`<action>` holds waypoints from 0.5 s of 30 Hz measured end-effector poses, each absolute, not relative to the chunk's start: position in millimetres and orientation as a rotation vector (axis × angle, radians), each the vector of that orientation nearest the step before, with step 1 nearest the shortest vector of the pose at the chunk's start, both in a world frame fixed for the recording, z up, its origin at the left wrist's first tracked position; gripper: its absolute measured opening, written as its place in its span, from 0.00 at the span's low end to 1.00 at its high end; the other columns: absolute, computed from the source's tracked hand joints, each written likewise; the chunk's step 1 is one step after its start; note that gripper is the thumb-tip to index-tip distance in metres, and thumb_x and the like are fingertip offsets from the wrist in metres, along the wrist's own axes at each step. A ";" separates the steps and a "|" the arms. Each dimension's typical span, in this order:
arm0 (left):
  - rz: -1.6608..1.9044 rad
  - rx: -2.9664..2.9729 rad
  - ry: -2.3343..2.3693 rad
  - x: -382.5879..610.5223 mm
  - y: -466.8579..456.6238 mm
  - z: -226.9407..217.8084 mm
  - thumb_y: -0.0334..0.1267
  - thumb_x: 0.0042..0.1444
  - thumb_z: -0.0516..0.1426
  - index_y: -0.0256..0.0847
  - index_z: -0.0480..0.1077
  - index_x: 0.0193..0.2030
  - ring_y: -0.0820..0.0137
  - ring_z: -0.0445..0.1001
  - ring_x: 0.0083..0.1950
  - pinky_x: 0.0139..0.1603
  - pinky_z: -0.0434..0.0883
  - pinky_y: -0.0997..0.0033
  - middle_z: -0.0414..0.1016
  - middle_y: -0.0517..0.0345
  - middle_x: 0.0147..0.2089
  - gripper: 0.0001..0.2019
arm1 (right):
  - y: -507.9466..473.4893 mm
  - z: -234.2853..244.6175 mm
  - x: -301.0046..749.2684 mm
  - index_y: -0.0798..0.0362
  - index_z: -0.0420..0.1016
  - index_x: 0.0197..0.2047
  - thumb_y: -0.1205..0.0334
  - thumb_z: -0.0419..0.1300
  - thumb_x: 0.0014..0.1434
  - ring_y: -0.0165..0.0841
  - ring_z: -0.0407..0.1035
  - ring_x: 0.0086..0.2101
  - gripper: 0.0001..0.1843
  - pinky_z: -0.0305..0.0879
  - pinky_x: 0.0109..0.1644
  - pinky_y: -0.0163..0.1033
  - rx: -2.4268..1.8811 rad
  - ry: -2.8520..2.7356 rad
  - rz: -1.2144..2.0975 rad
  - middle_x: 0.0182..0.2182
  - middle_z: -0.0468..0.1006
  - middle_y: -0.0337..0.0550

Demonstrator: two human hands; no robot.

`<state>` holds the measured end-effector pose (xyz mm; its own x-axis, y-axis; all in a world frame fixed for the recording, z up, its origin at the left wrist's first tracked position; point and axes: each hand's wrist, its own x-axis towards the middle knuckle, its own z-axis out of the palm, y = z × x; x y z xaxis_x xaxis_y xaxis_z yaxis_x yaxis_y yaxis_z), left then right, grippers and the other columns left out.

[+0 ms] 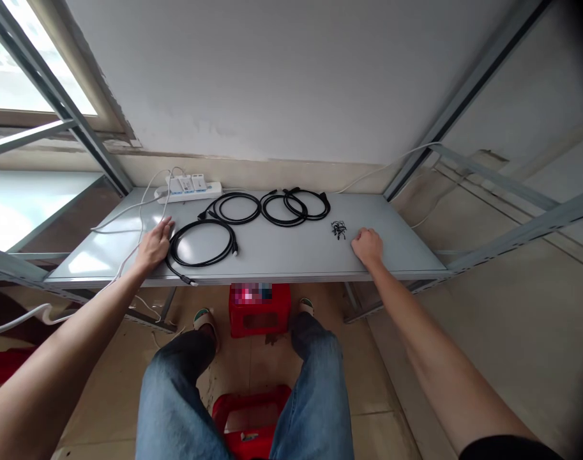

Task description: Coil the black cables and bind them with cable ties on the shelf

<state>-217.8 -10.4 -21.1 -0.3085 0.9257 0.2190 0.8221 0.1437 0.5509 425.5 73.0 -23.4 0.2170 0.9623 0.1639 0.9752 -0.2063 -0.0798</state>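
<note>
White power strip (pixel 213 190) placed at the back left of the grey counter (pixel 286 252), plain wall (pixel 281 76) seen behind, bright window (pixel 8 86) framed at upper left, red stool (pixel 234 316) set on the floor (pixel 109 396) underneath.

The left arm (pixel 83 335) reaches forward and slightly inward from the lower left, its forearm bare, the wrist fairly straight. The left hand (pixel 154 246) lies turned palm down, its fingers (pixel 165 227) extended ahead and held near one another. The right arm (pixel 437 342) stretches forward from the lower right, also bare along the forearm. The right hand (pixel 368 247) is curled into a loose fist, knuckles forward. Both hands stand well apart, the legs (pixel 315 377) spread between them.
</note>
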 end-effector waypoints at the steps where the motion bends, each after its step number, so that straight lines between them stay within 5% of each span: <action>1: 0.858 1.745 2.248 -218.8 -9.4 -22.3 0.53 0.75 0.43 0.40 0.70 0.76 0.48 0.70 0.77 0.79 0.64 0.43 0.76 0.43 0.73 0.33 | 73.0 -23.5 425.9 0.64 0.81 0.56 0.69 0.51 0.69 0.51 0.73 0.53 0.21 0.64 0.54 0.47 -2.312 -1.873 -0.114 0.53 0.79 0.66; 5: 0.798 1.791 2.240 -220.8 -7.5 -25.0 0.57 0.74 0.42 0.45 0.79 0.67 0.49 0.70 0.78 0.79 0.65 0.47 0.74 0.49 0.75 0.32 | 72.5 -23.5 427.0 0.64 0.81 0.56 0.69 0.51 0.69 0.50 0.73 0.52 0.21 0.64 0.54 0.46 -2.307 -1.879 -0.125 0.52 0.80 0.65; 15: 0.787 1.782 2.224 -217.6 -9.6 -21.0 0.62 0.74 0.41 0.45 0.77 0.70 0.46 0.69 0.78 0.78 0.65 0.46 0.73 0.47 0.76 0.36 | 73.3 -21.6 424.2 0.64 0.81 0.56 0.69 0.51 0.70 0.50 0.73 0.54 0.21 0.65 0.55 0.46 -2.335 -1.838 -0.087 0.54 0.80 0.64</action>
